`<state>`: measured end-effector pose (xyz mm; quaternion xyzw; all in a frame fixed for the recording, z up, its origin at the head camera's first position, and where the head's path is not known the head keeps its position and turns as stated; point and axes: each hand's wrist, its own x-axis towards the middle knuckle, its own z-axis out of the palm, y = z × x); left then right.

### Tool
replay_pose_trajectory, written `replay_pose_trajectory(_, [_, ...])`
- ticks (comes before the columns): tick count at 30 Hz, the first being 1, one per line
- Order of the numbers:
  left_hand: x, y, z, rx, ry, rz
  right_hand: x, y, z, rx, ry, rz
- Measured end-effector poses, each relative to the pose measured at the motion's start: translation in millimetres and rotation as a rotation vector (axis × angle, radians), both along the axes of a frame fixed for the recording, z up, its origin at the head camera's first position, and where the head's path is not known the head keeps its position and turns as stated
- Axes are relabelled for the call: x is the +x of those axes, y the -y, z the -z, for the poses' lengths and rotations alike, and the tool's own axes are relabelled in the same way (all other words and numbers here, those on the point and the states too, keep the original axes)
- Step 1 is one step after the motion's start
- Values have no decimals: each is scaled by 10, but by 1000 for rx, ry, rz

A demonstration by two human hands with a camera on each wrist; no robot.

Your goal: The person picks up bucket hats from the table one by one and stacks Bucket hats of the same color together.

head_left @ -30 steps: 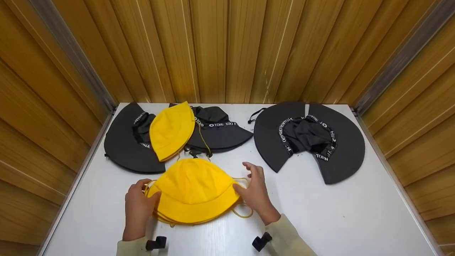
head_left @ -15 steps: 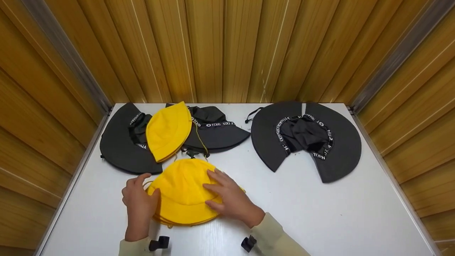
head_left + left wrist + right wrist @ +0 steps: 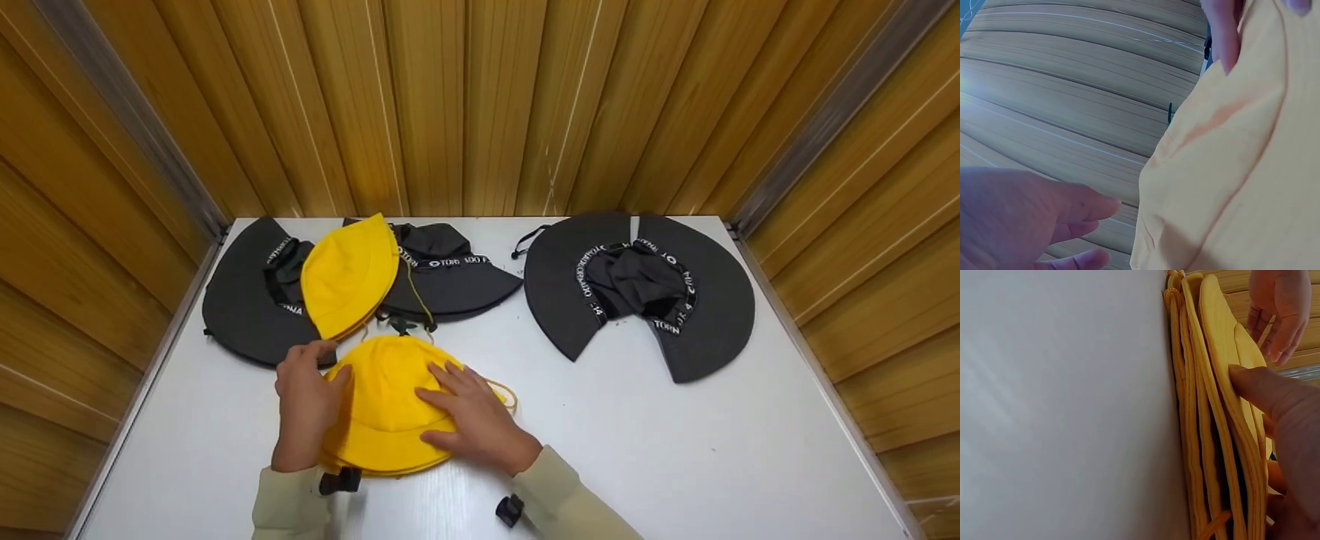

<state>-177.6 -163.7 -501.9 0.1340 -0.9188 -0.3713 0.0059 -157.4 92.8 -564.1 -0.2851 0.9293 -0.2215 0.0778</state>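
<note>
A flat stack of yellow bucket hats (image 3: 390, 450) lies on the white table in front of me; several brim edges (image 3: 1207, 416) show one over another in the right wrist view. My right hand (image 3: 480, 420) rests spread across the right side of the top hat, its thumb near the brim. At the left side is my left hand (image 3: 309, 401), fingers loosely bent. The left wrist view shows a gap between this hand (image 3: 1033, 219) and the yellow cloth (image 3: 1230, 152). A yellow cord (image 3: 504, 394) sticks out at the stack's right.
Behind the stack, another yellow hat (image 3: 349, 274) lies between and partly over two dark grey wide-brim hats, one at left (image 3: 236, 300) and one in the middle (image 3: 457, 289). A further dark hat (image 3: 551, 292) with a split brim lies at right. Wood-look panels (image 3: 480, 105) enclose the table.
My right hand has moved left from the stack's right edge onto the top hat. My left hand has shifted up and right along the left side. The hats behind stay put.
</note>
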Motion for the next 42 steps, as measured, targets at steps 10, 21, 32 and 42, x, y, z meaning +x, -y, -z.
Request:
replay_pose_trajectory(10, [-443, -16, -138, 44, 14, 57, -36, 12, -2, -1, 51, 8])
replay_pose_trajectory(21, [-979, 170, -17, 56, 170, 59, -57, 21, 33, -20, 60, 8])
replay_pose_trajectory(32, [-1229, 309, 102, 211, 320, -40, -79, 6, 66, -28, 76, 1])
replay_pose_trajectory(42, [-1277, 378, 221, 467, 230, -177, -64, 5, 53, -38, 81, 9])
